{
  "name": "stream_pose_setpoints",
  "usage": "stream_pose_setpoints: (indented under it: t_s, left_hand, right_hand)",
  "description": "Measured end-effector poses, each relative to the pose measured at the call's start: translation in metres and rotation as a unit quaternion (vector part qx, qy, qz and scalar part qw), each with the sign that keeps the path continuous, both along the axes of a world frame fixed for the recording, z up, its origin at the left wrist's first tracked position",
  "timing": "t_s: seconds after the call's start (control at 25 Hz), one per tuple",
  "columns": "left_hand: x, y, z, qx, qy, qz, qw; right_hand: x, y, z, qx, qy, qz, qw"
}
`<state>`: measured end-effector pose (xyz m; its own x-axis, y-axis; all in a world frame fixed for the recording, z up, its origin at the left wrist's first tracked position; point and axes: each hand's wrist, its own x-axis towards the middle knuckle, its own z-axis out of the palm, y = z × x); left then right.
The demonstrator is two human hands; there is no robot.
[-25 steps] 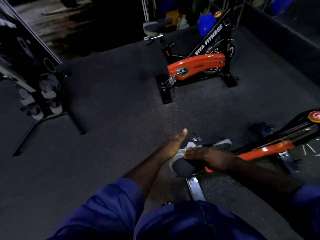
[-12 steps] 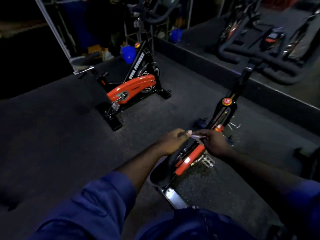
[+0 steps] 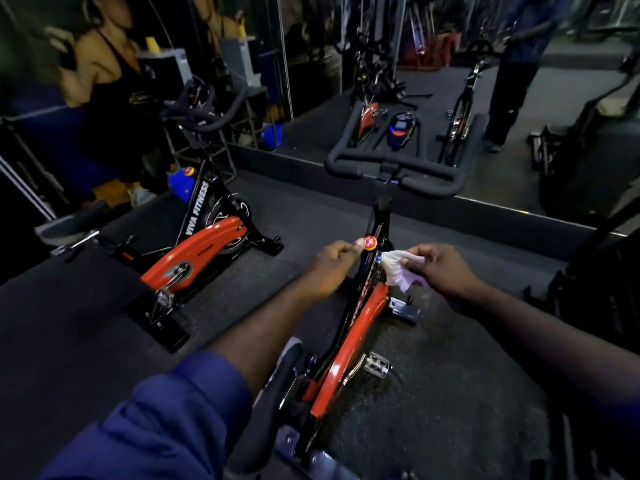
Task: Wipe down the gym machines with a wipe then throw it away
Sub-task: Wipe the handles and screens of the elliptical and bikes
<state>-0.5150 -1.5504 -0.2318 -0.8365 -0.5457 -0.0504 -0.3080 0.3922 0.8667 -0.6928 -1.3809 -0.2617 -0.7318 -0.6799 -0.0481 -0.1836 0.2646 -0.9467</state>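
Observation:
I stand over a black and orange exercise bike (image 3: 349, 344), its saddle (image 3: 273, 393) just below my left arm and its black handlebar (image 3: 398, 168) ahead. My right hand (image 3: 443, 271) pinches a crumpled white wipe (image 3: 398, 271) beside the bike's upright frame, just under the red knob (image 3: 370, 242). My left hand (image 3: 332, 265) is curled into a fist on the left of that knob, thumb near it; I cannot tell if it touches the frame.
A second orange bike (image 3: 201, 251) marked VIVA FITNESS stands to the left. A wall mirror (image 3: 415, 81) runs behind a low dark ledge (image 3: 485, 213). Dark machines (image 3: 595, 271) crowd the right edge. The floor is dark rubber mat.
The view has lifted from the saddle to the front of the bike. Both hands left the saddle and rose to the frame near the red knob, the wipe now unfolded in my right hand.

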Motion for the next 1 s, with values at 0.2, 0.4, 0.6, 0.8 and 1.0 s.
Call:
stream_pose_setpoints:
  t_s: [0.2,0.4,0.6,0.8,1.0]
  left_hand:
    - [-0.085,0.005,0.03,-0.049,0.019,0.004,0.999]
    - [-0.145,0.004,0.025,-0.024,0.0,0.029,0.999]
    - [-0.187,-0.022,0.017,-0.027,-0.04,0.025,0.999]
    - [-0.23,-0.055,0.005,-0.013,-0.051,0.013,0.999]
    - [-0.295,-0.109,-0.013,0.08,-0.023,0.074,0.994]
  right_hand:
    - [-0.077,0.008,0.014,-0.064,-0.043,-0.006,0.997]
    - [-0.14,0.007,0.021,-0.071,-0.002,-0.043,0.997]
    - [-0.193,-0.018,0.038,-0.046,0.145,-0.063,0.986]
    - [-0.236,-0.063,0.048,-0.053,0.279,-0.061,0.957]
    - [-0.27,-0.123,0.019,-0.01,0.371,-0.002,0.929]
